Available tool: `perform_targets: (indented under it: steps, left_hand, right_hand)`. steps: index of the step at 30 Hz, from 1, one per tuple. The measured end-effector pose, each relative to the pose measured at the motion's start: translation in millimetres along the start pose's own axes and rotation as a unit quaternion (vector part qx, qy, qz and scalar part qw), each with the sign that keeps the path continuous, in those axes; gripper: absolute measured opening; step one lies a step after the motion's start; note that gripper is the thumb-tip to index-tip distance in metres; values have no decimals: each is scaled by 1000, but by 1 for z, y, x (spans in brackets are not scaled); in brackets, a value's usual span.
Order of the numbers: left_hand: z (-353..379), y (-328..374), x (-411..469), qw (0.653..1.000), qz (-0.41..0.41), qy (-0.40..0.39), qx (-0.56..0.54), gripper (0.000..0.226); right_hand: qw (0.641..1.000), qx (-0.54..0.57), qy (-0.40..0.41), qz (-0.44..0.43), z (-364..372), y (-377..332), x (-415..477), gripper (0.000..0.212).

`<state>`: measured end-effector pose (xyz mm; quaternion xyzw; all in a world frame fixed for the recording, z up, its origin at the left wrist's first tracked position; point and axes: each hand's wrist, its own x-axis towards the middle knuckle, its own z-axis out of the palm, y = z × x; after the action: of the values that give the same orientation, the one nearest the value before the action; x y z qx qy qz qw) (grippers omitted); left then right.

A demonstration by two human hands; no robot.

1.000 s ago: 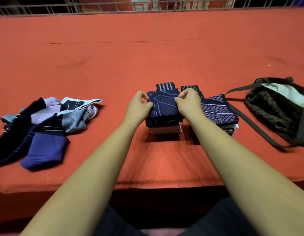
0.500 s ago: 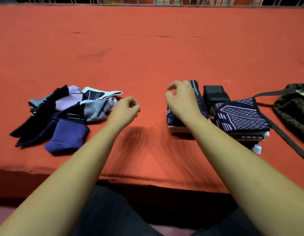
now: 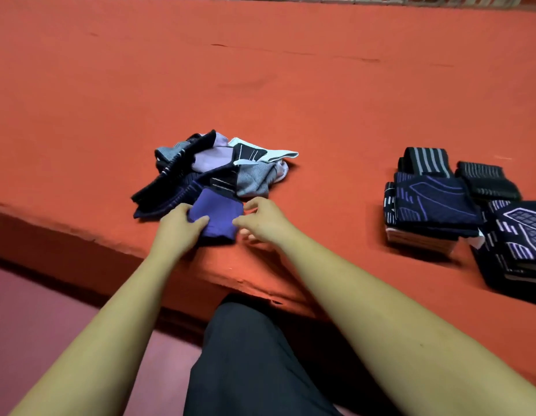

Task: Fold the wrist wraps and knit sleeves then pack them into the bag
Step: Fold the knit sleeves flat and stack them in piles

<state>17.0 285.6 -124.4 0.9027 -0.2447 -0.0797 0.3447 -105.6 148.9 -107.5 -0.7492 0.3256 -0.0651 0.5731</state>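
Observation:
A purple knit sleeve point(image 3: 219, 216) lies at the near side of a loose pile of wraps and sleeves point(image 3: 214, 166) in dark blue, grey, lilac and white, close to the table's front edge. My left hand point(image 3: 179, 228) grips the sleeve's left edge, thumb on top. My right hand point(image 3: 260, 222) hovers at its right edge with fingers spread and loosely bent; its thumb tip just meets the fabric. To the right stand a folded dark blue stack point(image 3: 435, 205) and a second stack point(image 3: 519, 244). The bag is out of view.
Two black striped folded wraps point(image 3: 426, 160) point(image 3: 486, 181) sit behind the stacks. The red-covered table point(image 3: 260, 85) stretches far back to a railing. Its front edge runs diagonally just below my hands. My dark trouser leg point(image 3: 248, 355) is under the table edge.
Both hands have left the folded stack and moved left to the loose pile. My left hand has taken hold of the purple sleeve. The view swung left, so the bag dropped out.

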Motion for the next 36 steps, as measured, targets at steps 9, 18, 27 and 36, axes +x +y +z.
perform_targets:
  steps: [9,18,27,36]
  left_hand:
    - [27,31,-49,942,202,-30,-265,23]
    - [69,83,-102,904,244,-101,-337,31]
    - [105,116,-120,928,174,-109,-310,14]
    - [107,131,-135,955,271,90,-82,24]
  right_hand:
    - [971,138,139,-135,-41,29,-67,21]
    - [925,-73,321,-191,-87,70,-135,55]
    - [939,-20,320,-129,-111,93,-153,31]
    - [917,-55,351,-181,-114,99,-161,14]
